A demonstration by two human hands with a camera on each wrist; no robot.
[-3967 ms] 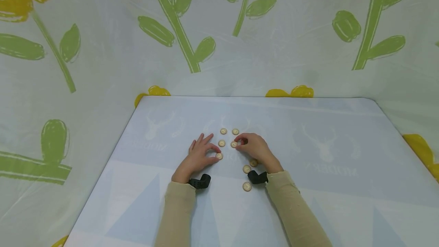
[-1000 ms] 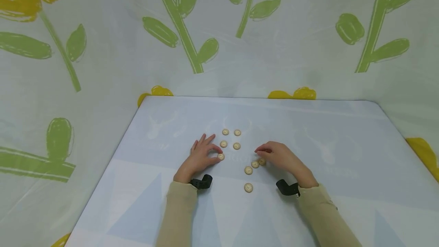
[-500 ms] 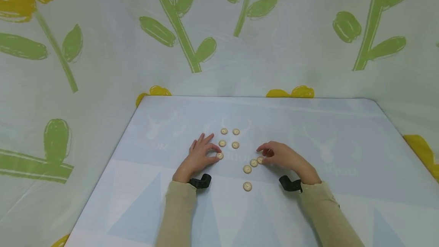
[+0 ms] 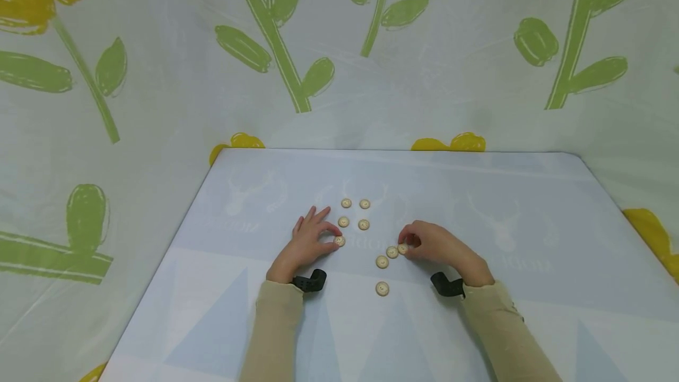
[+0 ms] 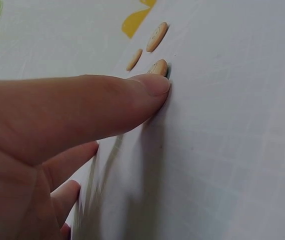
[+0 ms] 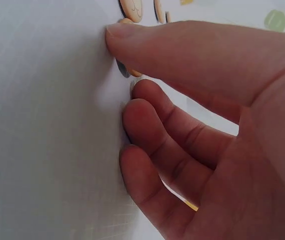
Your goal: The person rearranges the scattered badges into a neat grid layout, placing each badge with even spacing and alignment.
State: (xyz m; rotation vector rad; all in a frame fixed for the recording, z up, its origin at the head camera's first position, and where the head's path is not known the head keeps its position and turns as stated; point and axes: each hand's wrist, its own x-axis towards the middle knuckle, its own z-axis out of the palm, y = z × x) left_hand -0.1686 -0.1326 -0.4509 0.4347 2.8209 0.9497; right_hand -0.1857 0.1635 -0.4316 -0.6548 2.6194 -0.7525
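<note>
My left hand [image 4: 306,245] pinches a round pale wooden button [image 4: 339,241] between thumb and index finger, other fingers spread. In the left wrist view the thumb covers much of that button [image 5: 158,67]. My right hand [image 4: 439,247] has thumb and index finger around the rightmost button [image 4: 402,249]; its thumb partly hides this button [image 6: 134,72] in the right wrist view. Touching or very close to it lies another button [image 4: 392,252]. Behind my left hand's button, a left button [image 4: 343,221] and a right button [image 4: 363,224] lie below two farther ones, a left button [image 4: 346,203] and a right button [image 4: 364,204].
Nearer my body lie two more buttons, one button [image 4: 382,262] just left of the right-hand pair and another button [image 4: 382,288] below it. All rest on a pale patterned table [image 4: 530,193]. Behind stands a backdrop [image 4: 451,93] with printed flowers.
My right hand let go of a button in the back group and moved right, toward the rightmost button. Its index finger has since curled down to that button. My left hand stays put.
</note>
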